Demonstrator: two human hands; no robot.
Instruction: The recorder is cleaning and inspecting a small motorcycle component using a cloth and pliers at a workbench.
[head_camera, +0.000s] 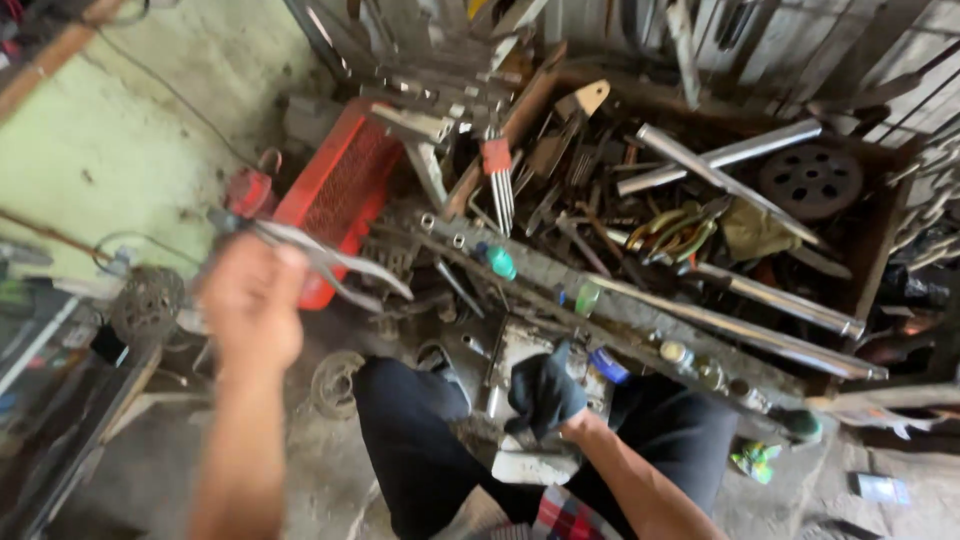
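Pliers (330, 262): grey metal, long curved handles; left hand (252, 305) gripping them; gloved right hand (543, 392) fisted.

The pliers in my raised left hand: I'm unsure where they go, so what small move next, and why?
Probably bring the pliers down toward the metal part between your knees. The left hand holds them raised and off to the side, while the gloved right hand already rests on that part.

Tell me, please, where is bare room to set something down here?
Bare floor lies at the lower left, between the left hand and the knee, and at the lower right near the green scrap. The wooden crate of metal rods and the orange basket area are crowded.
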